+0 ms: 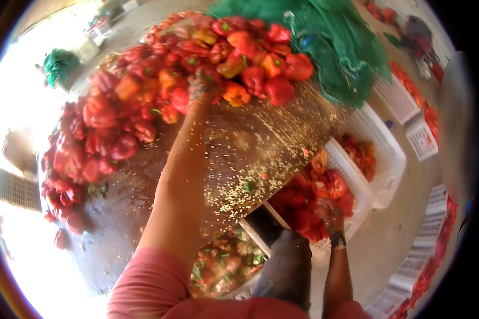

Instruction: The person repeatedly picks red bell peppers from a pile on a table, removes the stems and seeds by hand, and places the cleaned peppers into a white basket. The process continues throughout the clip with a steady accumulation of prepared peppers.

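Note:
My left arm stretches across the table to a big heap of red and orange bell peppers (104,111). At the heap's near side my left hand (201,89), with dark stains on it, closes around a red bell pepper (212,75). Low on the right, my right hand (331,215) is over a white crate (351,173) of red pepper pieces (298,204). That hand is smeared by motion, and I cannot make out whether its fingers hold anything. Pale seeds (234,191) lie scattered over the brown tabletop (181,154).
A green mesh net (340,48) covers the table's far right. Beside the first crate stands another white crate (394,165) with pepper pieces. Below the table edge is a bin of cores and green stems (226,266). Filled crates (428,228) line the right side.

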`<state>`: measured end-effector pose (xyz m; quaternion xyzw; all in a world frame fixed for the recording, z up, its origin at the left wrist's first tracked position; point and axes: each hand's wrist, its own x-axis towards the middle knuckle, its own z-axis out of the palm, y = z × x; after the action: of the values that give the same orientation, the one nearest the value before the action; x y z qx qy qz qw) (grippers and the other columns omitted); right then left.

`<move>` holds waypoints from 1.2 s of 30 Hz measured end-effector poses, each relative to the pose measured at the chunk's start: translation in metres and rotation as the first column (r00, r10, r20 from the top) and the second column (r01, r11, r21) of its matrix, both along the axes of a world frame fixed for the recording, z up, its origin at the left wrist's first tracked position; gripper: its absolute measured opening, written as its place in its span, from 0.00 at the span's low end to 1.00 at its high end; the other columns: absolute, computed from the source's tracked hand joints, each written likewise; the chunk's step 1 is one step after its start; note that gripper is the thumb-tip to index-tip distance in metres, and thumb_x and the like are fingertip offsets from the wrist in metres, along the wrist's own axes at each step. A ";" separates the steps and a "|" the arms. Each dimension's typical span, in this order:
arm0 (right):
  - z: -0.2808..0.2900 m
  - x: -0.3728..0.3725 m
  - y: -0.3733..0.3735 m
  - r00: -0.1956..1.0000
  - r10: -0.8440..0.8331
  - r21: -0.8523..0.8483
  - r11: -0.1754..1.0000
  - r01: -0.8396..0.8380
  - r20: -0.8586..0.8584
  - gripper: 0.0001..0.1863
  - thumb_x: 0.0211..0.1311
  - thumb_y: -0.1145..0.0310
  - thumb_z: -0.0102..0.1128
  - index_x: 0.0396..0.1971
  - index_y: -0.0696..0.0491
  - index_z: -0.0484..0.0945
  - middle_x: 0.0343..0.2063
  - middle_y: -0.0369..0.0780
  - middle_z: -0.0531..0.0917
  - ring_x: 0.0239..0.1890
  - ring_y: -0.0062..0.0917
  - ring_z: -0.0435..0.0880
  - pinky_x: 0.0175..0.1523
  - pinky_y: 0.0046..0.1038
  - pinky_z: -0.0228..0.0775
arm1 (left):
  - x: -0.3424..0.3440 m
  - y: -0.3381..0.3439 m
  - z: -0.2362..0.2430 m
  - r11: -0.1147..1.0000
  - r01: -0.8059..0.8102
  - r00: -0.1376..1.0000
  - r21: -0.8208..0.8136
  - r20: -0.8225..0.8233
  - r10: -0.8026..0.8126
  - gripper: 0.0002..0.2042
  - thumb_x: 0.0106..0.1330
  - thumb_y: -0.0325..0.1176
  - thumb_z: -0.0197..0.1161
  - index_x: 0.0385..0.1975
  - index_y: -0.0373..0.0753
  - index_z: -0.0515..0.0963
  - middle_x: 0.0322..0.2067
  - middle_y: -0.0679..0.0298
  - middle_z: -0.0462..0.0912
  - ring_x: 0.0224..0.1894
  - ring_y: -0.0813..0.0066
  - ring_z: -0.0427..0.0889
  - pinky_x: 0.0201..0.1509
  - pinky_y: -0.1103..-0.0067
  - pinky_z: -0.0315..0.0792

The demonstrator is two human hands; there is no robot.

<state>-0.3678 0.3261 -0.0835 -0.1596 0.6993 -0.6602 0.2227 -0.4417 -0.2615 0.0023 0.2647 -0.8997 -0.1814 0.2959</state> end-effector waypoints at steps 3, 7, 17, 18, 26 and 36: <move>-0.019 0.017 0.004 0.999 -0.030 0.281 0.959 0.016 0.042 0.21 0.62 0.63 0.58 0.52 0.58 0.73 0.48 0.41 0.79 0.50 0.26 0.78 0.51 0.27 0.74 | -0.023 0.087 0.001 0.997 -0.080 0.994 0.023 0.079 0.078 0.23 0.52 0.43 0.64 0.45 0.40 0.71 0.41 0.46 0.75 0.41 0.46 0.79 0.40 0.60 0.76; -0.021 0.031 0.004 0.987 0.162 0.503 0.854 -0.134 -0.012 0.19 0.62 0.65 0.57 0.51 0.59 0.74 0.47 0.43 0.80 0.49 0.26 0.79 0.52 0.24 0.72 | 0.020 0.113 0.029 0.805 0.172 0.952 -0.568 0.307 0.012 0.19 0.49 0.37 0.60 0.40 0.35 0.74 0.33 0.54 0.76 0.36 0.57 0.75 0.34 0.63 0.69; 0.163 0.087 -0.168 0.868 0.458 0.083 0.889 -0.451 -0.191 0.14 0.67 0.70 0.50 0.48 0.60 0.72 0.46 0.41 0.80 0.40 0.23 0.80 0.43 0.28 0.75 | 0.304 0.237 0.072 0.935 0.334 0.809 -0.119 0.545 -0.220 0.34 0.55 0.43 0.61 0.63 0.43 0.60 0.57 0.51 0.68 0.53 0.49 0.70 0.55 0.55 0.64; 0.110 0.094 -0.190 0.506 0.426 0.310 0.902 -0.300 -0.750 0.13 0.65 0.72 0.51 0.48 0.59 0.73 0.45 0.42 0.80 0.37 0.26 0.81 0.41 0.29 0.75 | 0.319 0.242 0.062 0.933 0.356 0.847 -0.056 0.440 -0.297 0.36 0.55 0.46 0.60 0.64 0.41 0.58 0.60 0.50 0.65 0.59 0.50 0.66 0.63 0.54 0.58; 0.081 0.143 -0.267 0.801 0.384 0.284 0.918 -0.278 -0.460 0.23 0.56 0.79 0.54 0.54 0.55 0.71 0.46 0.50 0.80 0.48 0.37 0.80 0.53 0.31 0.73 | 0.311 0.231 0.004 1.000 -0.015 0.999 0.002 0.041 0.015 0.18 0.64 0.41 0.48 0.49 0.40 0.74 0.46 0.57 0.78 0.52 0.57 0.73 0.60 0.63 0.60; 0.003 0.160 -0.290 0.973 -0.044 -0.057 0.997 0.058 0.225 0.21 0.59 0.82 0.49 0.54 0.58 0.69 0.51 0.43 0.76 0.47 0.26 0.77 0.47 0.25 0.75 | 0.271 0.218 0.005 0.973 -0.221 0.912 -0.067 0.341 0.230 0.14 0.65 0.40 0.47 0.30 0.39 0.79 0.37 0.57 0.81 0.45 0.58 0.77 0.50 0.63 0.66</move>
<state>-0.2079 0.0357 -0.0800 -0.0732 0.6524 -0.7013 0.2779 -0.1709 -0.0438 0.0078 0.3905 -0.9034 -0.0847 0.1554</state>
